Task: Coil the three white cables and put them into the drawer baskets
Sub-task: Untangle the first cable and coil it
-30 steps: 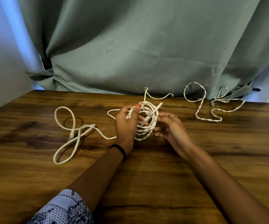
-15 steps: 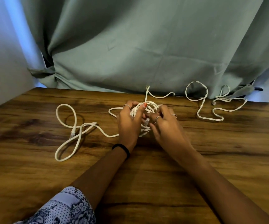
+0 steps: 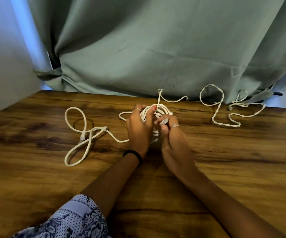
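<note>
A white cable coil point(image 3: 157, 112) stands on the wooden table point(image 3: 224, 160) at the middle. My left hand point(image 3: 139, 130) grips the coil from the left, thumb over its rim. Against the coil's right side, my right hand point(image 3: 172, 138) pinches the cable's plug end point(image 3: 163, 121). Left of the hands, a loose white cable point(image 3: 80, 134) with a clear plug lies in loops; whether it joins the coil is hidden by my left hand. A twisted white cable point(image 3: 224, 109) lies uncoiled at the back right. No drawer baskets are in view.
A grey-green curtain point(image 3: 156, 48) hangs along the table's far edge. A pale wall point(image 3: 4, 57) borders the table on the left. A short white cable end point(image 3: 171, 100) rests against the curtain behind the coil.
My right hand has closed in on the coil and now pinches the plug end at its right side. The left hand keeps its grip; the coil is lower and more covered.
</note>
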